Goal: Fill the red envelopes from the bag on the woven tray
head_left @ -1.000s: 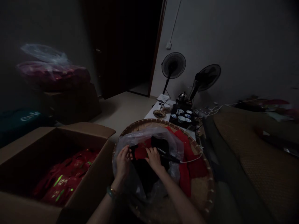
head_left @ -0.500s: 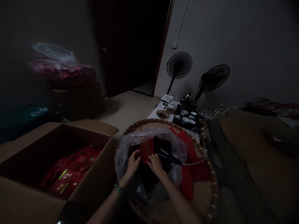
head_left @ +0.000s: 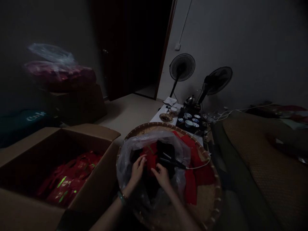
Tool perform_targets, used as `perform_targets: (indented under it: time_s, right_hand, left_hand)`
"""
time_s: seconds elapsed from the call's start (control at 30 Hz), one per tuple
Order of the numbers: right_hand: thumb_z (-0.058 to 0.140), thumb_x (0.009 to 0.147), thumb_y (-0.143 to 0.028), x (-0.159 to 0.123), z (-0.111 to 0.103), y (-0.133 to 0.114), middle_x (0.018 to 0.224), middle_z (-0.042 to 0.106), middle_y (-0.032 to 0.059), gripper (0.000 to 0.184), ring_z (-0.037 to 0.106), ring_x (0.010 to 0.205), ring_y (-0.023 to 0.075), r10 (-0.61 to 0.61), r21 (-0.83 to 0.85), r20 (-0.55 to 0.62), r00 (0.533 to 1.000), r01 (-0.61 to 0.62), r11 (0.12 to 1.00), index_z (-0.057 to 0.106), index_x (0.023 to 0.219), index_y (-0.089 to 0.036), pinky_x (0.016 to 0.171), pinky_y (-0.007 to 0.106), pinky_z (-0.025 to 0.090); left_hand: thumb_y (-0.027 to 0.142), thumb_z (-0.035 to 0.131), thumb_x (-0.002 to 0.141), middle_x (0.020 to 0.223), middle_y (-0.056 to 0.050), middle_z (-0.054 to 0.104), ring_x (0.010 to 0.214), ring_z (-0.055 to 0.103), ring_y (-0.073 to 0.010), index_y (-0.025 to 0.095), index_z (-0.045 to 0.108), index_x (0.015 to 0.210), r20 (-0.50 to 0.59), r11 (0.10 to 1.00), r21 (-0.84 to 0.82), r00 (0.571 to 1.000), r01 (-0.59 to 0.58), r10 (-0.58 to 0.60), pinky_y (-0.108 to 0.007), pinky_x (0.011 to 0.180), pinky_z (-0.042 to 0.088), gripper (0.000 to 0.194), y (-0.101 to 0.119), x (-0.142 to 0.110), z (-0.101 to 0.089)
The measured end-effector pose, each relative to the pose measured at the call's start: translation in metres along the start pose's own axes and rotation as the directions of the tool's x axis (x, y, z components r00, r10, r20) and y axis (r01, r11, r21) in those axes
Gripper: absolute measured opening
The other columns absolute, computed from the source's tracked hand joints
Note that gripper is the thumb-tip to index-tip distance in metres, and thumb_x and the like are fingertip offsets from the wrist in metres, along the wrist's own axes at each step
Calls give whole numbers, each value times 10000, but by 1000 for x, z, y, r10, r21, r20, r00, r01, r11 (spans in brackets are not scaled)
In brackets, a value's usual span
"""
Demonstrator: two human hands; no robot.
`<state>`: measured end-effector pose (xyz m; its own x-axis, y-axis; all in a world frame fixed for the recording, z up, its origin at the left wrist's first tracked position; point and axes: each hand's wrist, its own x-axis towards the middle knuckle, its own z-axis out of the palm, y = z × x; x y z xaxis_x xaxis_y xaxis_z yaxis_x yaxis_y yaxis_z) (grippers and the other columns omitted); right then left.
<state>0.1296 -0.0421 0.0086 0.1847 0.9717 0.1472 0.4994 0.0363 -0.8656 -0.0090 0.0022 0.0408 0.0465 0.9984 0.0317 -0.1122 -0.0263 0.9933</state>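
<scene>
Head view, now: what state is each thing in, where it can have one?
Left hand, fingers bent, grip unclear
Right hand, fingers bent, grip unclear
Red piece, between the hands
Plastic bag, open-mouthed on woven tray
Corded black tool, lying down; power unclear
Cardboard box, open, red items inside
Doorway, open
Two fans, standing; spinning unclear

Teal-green bangle (head_left: 121,198) on left wrist (head_left: 127,191); bare forearms (head_left: 181,208).
</scene>
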Motion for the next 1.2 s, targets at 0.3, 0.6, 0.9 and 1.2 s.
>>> perform_targets:
  time_s: [0.3, 0.6, 0.9, 1.2]
  right_hand:
    - [511, 759, -345, -9, -7, -4, 616, 571, 6, 196, 499, 561, 140, -75, -153, -1, 997, 74, 985, 554, 652, -186, 523, 229, 376]
    - [523, 757, -340, -12, -8, 1, 629, 597, 4, 186, 534, 578, 150, -30, -129, 6, 1000, 31, 991, 576, 673, -183, 549, 232, 404]
    - [516, 763, -235, -16, -12, -2, 733, 634, 34, 104, 571, 685, 164, -82, -191, 58, 995, 91, 977, 599, 729, -181, 636, 243, 415]
    - [504, 755, -257, -20, -6, 3, 619, 582, -10, 147, 511, 570, 121, -7, -106, 21, 1000, 9, 994, 588, 676, -166, 536, 200, 371]
  left_hand:
    - [245, 534, 789, 959, -65, 660, 865, 575, -207, 250, 589, 1107, 342, 762, 427, 868, -486, 361, -344, 777, 457, 323, 10, 2, -16]
    - [247, 512, 828, 992, -66, 633, 893, 534, -201, 269, 616, 1063, 443, 566, 501, 756, -655, 482, -342, 764, 463, 259, 13, 4, -16]
    - [228, 502, 836, 927, -67, 626, 864, 527, -190, 225, 587, 1085, 546, 449, 520, 687, -727, 480, -339, 742, 476, 264, 9, 5, -15]
    - [220, 505, 842, 921, -69, 647, 840, 544, -177, 199, 577, 1091, 529, 375, 516, 631, -770, 567, -340, 729, 503, 260, 0, 3, -15]
